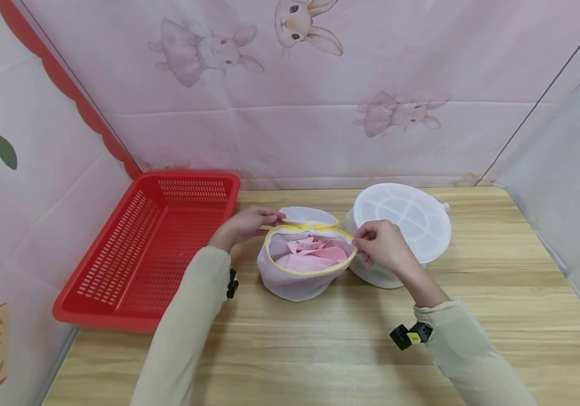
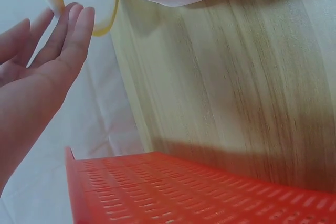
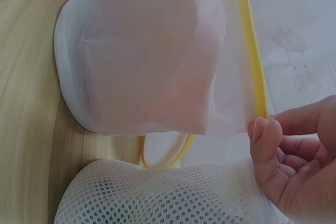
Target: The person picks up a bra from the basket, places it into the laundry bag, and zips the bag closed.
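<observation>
A white mesh laundry bag (image 1: 300,287) with a yellow zipper edge stands unzipped on the table, its round lid (image 1: 307,215) folded back. Pink cloth (image 1: 315,255) lies inside and shows faintly through the mesh in the right wrist view. My right hand (image 1: 383,243) pinches the yellow rim on the right between thumb and finger, as the right wrist view confirms. On the other side my left hand (image 1: 249,224), fingers fairly straight, touches the back-left edge near the lid. In the left wrist view those fingertips (image 2: 86,17) meet the yellow-edged part.
A red perforated plastic basket (image 1: 61,310) sits to the left, with no contents visible. Just right of the bag stands a second white mesh bag (image 1: 406,220), round and closed on top, partly behind my right hand. A printed fabric wall (image 1: 295,141) borders the wooden table's back.
</observation>
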### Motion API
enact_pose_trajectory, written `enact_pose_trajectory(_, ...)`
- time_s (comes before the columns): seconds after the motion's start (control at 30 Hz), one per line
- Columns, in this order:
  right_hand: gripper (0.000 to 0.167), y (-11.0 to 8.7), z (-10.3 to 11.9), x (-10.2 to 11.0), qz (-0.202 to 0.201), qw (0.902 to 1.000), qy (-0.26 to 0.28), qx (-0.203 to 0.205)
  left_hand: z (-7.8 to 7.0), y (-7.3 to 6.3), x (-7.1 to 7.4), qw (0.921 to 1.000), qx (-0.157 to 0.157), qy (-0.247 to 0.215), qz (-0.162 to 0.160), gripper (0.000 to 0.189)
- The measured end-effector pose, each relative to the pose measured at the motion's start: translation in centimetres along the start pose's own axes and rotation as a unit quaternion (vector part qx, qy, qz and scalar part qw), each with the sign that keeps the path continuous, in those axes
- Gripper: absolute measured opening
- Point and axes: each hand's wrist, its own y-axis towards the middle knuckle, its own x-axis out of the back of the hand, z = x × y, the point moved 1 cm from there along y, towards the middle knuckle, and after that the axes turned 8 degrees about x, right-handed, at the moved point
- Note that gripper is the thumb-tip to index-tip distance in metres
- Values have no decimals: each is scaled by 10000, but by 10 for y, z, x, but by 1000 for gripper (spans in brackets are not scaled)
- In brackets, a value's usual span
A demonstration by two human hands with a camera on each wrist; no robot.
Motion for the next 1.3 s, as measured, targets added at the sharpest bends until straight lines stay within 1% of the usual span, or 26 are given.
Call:
enact_pose_trajectory(0.17, 8, 0, 0, 0, 31, 10000, 4, 10, -6, -3, -2, 9983, 93, -155, -548, 30)
enact_pose_trajectory(0.23, 8, 0, 1, 0, 44, 10000, -4, 17, -9, -4, -3, 9965, 8, -356, -754, 30)
enact_pose_trajectory(0.3, 8, 1, 1, 0, 63, 10000, -16, 31, -13, -5, -4, 9936, -146, -623, -932, 28)
enact_pose_trajectory(0.37, 8, 1, 1, 0, 77, 9999, -46, 53, -16, -7, -5, 9904, -381, -847, -1026, 23)
enact_pose_trajectory(0.5, 8, 1, 1, 1, 100, 9999, -63, 71, -24, -12, -7, 9850, -835, -984, -1149, 9)
enact_pose_trajectory(0.57, 8, 1, 1, 1, 101, 9999, -51, 59, -28, -14, -8, 9836, -953, -940, -1207, 11)
enact_pose_trajectory(0.63, 8, 2, 1, 1, 108, 9999, -39, 53, -33, -17, -9, 9833, -973, -816, -1306, 18)
enact_pose_trajectory(0.8, 7, 2, 1, 1, 98, 9999, -18, 68, -51, -29, -13, 9847, -773, -364, -1520, 34)
enact_pose_trajectory(0.9, 7, 2, 0, 1, 97, 9999, -6, 79, -62, -38, -15, 9859, -788, -223, -1461, 38)
enact_pose_trajectory(0.97, 7, 2, 0, 1, 102, 9999, -5, 74, -67, -42, -16, 9871, -818, -166, -1365, 37)
enact_pose_trajectory(1.07, 7, 2, -1, 1, 110, 9999, 2, 54, -72, -47, -18, 9880, -883, 29, -1266, 30)
enact_pose_trajectory(1.2, 7, 2, -1, 0, 117, 9999, 9, 38, -78, -53, -21, 9846, -969, 384, -1402, 21)
enact_pose_trajectory(1.3, 7, 2, -1, 0, 127, 9999, -8, 34, -81, -57, -25, 9812, -997, 522, -1565, 16)
